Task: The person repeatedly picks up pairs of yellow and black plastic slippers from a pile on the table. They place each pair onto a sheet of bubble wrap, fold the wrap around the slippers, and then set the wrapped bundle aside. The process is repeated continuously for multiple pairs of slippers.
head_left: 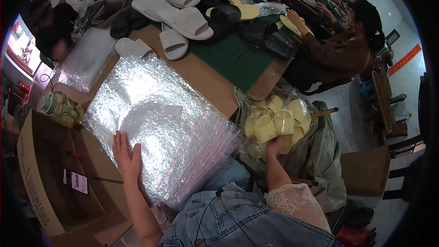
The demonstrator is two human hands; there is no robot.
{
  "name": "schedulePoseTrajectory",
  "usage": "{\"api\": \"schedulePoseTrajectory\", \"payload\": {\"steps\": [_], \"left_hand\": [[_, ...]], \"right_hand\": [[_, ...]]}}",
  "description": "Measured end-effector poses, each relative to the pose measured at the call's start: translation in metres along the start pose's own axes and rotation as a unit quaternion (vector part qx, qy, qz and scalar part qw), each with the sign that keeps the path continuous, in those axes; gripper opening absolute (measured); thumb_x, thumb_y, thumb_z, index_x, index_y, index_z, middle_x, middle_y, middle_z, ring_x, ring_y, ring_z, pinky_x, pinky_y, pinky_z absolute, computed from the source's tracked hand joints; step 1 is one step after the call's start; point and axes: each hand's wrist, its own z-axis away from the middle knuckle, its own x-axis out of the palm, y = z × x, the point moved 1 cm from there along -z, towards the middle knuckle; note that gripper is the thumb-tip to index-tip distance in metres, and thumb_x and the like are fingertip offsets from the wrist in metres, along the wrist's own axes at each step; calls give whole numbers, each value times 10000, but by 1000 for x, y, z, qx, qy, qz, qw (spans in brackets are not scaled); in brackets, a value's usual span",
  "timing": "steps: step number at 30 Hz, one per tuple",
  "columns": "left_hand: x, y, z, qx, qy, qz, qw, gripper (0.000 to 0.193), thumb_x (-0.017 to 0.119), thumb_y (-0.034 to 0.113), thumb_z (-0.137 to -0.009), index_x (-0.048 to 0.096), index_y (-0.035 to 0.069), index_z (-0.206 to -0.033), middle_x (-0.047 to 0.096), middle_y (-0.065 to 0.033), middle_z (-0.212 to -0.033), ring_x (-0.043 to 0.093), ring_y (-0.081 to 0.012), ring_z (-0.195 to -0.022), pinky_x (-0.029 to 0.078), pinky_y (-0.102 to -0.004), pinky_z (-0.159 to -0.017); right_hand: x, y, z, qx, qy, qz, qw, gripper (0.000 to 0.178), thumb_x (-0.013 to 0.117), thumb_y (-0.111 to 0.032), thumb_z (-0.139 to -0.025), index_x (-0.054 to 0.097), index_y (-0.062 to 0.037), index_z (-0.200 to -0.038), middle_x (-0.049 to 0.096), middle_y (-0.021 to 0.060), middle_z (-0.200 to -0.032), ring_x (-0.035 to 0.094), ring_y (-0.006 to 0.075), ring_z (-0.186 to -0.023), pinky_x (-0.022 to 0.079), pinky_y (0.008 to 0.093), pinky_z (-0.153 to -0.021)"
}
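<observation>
My left hand [126, 154] lies flat on the left edge of a stack of clear plastic bags [151, 96], fingers stretched out and nothing held. The stack is shiny, with pink strips along its near right edge, and spreads over the table in front of me. To the right, my right hand [275, 146] reaches in among pale yellow slippers [284, 122], which sit in a large clear plastic sack [307, 101]. It touches the lowest of them. The slippers hide its fingers, so a grip cannot be made out.
White slippers [185, 18] and black slippers [267, 39] lie across the far table beside a green mat [231, 59]. An open cardboard box [34, 169] with a phone [75, 181] stands at left, near a glass jar [59, 107]. A co-worker [338, 55] sits at far right, handling a yellow slipper.
</observation>
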Motion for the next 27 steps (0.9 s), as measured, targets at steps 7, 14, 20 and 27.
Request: {"api": "schedulePoseTrajectory", "payload": {"steps": [7, 14, 20, 27], "left_hand": [[-4, 8, 0, -12, -10, 3, 1000, 624, 682, 265, -951, 480, 30, -1492, 392, -194, -1607, 314, -364, -1512, 200, -506, -1240], [-4, 7, 1, 2, -6, -3, 1000, 628, 683, 257, -948, 474, 34, -1496, 384, -189, -1613, 309, -357, -1515, 194, -504, -1244], [-4, 3, 4, 15, 10, -22, 1000, 592, 690, 191, -935, 500, -3, -1461, 415, -235, -1579, 349, -403, -1484, 258, -483, -1221], [-5, 6, 1, -2, -5, 5, 1000, 616, 683, 251, -948, 480, 39, -1490, 391, -194, -1607, 316, -360, -1511, 199, -511, -1238]], "right_hand": [[-20, 31, 69, 20, -198, -23, 980, 365, 690, -173, -895, 590, -6, -1204, 661, 255, -1057, 632, 461, -980, 498, 495, -827], [-12, 9, 78, 117, -119, -2, 986, 535, 702, -230, -896, 534, -10, -1354, 689, 219, -1114, 661, 399, -1064, 518, 457, -891], [-50, -33, 57, -188, -547, 301, 758, 446, 653, -354, -911, 673, -82, -1264, 722, 182, -1114, 696, 382, -1041, 538, 497, -908], [-31, -67, 91, -239, -504, 118, 822, 291, 620, -301, -893, 737, -52, -987, 722, 231, -966, 693, 424, -921, 544, 508, -841]]}}
